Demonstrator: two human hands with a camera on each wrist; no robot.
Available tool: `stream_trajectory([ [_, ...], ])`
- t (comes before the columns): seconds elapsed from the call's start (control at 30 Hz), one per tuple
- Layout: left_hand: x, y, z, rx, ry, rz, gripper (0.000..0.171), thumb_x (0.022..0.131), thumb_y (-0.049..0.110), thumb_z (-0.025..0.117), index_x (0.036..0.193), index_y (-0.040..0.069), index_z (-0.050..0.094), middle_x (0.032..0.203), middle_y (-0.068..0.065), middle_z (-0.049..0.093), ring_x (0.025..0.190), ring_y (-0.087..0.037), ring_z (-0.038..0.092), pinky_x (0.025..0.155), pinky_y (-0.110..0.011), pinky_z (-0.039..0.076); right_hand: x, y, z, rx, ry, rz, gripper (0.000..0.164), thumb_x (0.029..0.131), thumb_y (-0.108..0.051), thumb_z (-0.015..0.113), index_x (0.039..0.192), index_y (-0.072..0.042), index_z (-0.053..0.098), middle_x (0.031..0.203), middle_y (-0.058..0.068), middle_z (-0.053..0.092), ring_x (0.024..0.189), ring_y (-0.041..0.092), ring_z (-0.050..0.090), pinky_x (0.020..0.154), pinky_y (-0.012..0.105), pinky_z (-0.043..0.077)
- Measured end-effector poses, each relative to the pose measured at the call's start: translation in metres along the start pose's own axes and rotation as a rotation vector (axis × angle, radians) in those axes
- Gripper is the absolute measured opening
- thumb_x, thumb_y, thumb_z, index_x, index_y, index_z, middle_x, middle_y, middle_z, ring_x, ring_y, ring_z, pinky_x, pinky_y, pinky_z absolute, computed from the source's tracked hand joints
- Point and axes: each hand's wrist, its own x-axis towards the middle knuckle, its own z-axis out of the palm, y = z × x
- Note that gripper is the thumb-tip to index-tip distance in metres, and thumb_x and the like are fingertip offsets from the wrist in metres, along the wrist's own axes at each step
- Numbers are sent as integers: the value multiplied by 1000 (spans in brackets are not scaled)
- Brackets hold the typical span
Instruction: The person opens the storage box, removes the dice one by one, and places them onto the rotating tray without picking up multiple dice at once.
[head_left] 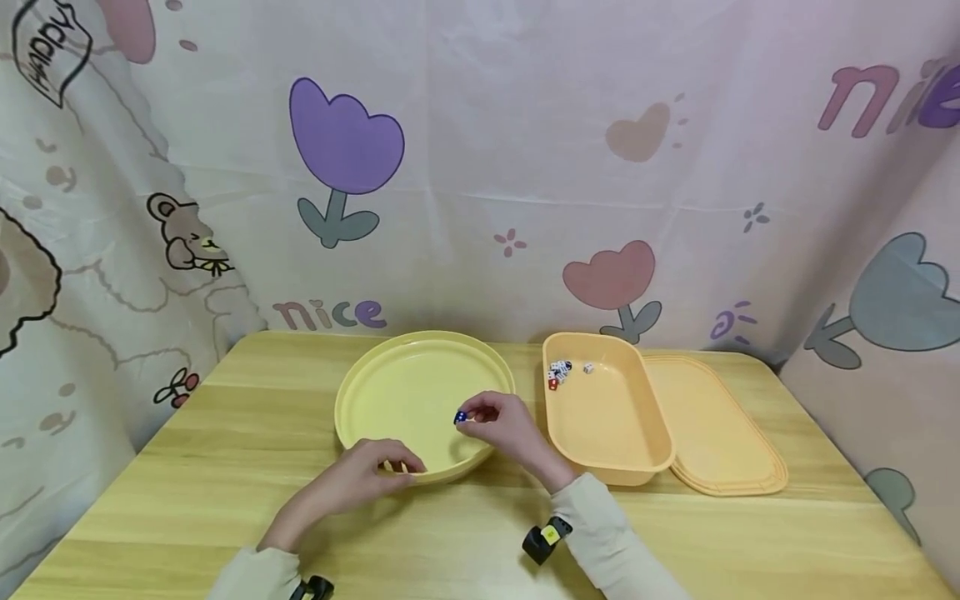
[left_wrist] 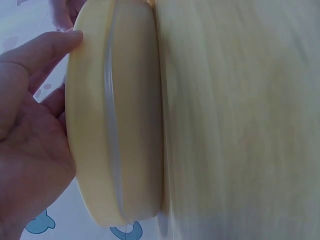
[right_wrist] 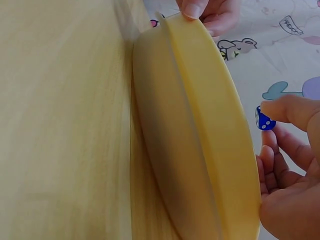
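A blue die point(head_left: 461, 417) with white pips is pinched between the thumb and fingers of my right hand point(head_left: 506, 427). It is held over the right part of a round yellow tray point(head_left: 405, 392); the right wrist view shows the die point(right_wrist: 265, 119) apart from the tray's wall point(right_wrist: 220, 120). My left hand point(head_left: 367, 477) grips the tray's near rim. In the left wrist view its thumb point(left_wrist: 55, 49) lies on the rim, while the other fingers are partly hidden behind the tray's wall point(left_wrist: 90, 125).
Right of the tray stands an orange rectangular container point(head_left: 607, 417). Several white dice point(head_left: 559, 372) and a red die point(head_left: 552, 384) lie at its far left, with one white die point(head_left: 588, 367) apart. A flat orange lid point(head_left: 727, 433) lies beside it on the wooden table point(head_left: 465, 550).
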Motion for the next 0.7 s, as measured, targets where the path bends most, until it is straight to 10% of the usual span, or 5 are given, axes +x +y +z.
stream_trajectory([
  [0.7,0,0,2,5,12,24,12,87,7,69,98,11,72,90,13,66,79,-3,56,67,-25,46,1,0,3,-20,52,-17,23,85,-1,70,106,7,67,87,6,65,78,14,56,72,23,48],
])
